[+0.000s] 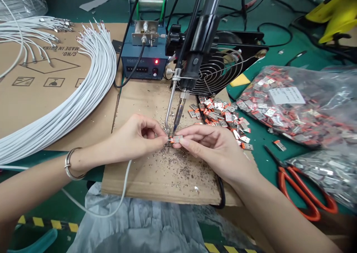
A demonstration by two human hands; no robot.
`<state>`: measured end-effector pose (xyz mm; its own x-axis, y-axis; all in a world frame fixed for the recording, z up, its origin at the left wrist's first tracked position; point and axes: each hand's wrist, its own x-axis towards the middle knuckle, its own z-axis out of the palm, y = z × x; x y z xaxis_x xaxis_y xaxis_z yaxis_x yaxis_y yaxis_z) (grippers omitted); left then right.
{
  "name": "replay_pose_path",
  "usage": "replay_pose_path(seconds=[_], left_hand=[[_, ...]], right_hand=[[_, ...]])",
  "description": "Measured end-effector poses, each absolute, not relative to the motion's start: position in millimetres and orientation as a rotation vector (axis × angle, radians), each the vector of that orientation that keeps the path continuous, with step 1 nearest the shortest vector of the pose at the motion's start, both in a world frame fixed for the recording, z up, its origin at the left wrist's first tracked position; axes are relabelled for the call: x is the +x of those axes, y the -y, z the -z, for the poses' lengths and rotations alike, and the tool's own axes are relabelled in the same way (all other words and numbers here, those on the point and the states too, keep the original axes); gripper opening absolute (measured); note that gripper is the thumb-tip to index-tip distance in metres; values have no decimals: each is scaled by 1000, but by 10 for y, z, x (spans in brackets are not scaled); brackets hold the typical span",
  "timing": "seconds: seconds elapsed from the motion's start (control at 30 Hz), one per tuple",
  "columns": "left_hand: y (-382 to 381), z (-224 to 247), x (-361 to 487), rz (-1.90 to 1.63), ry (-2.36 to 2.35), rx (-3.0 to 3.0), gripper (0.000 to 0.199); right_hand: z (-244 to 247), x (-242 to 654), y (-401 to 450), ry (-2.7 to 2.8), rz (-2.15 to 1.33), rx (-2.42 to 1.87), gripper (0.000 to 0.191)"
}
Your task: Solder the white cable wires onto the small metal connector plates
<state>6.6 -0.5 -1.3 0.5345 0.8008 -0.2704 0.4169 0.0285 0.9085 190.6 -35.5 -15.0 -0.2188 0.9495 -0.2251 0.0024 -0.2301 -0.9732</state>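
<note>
Between thumb and finger, my left hand (142,135) pinches the end of a white cable (126,178), whose length loops down below the cardboard. My right hand (212,145) grips a small USB connector (177,138) with an orange part and a metal shell. The cable end and the connector meet under the tip of a mounted soldering iron (180,111). A thin bent metal tube (170,104), the solder feed guide, points down to the same spot. Whether the wires touch the connector's contacts is too small to tell.
Loose USB connectors (214,111) lie right of the iron, near a fan (212,72). A blue solder feeder (143,61) stands behind. White cables (92,93) lie bundled on the left. Orange-handled scissors (295,186) and bags of connectors (284,104) and metal parts (326,175) are at right.
</note>
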Motion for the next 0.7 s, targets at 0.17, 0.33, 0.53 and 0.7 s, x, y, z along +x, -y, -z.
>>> replay_pose_path(seconds=[0.17, 0.33, 0.53, 0.7], left_hand=[[-1, 1, 74, -401, -1068, 1602, 15], [2, 7, 80, -381, -1089, 1603, 14], [-20, 19, 73, -369, -1079, 1597, 12], [80, -26, 13, -244, -874, 1571, 18]], right_hand=[[167, 1917, 345, 1236, -1566, -1220, 7], [146, 1894, 338, 1219, -1574, -1265, 8], [140, 1902, 339, 1199, -1604, -1301, 12], [55, 1958, 402, 1409, -1579, -1294, 14]])
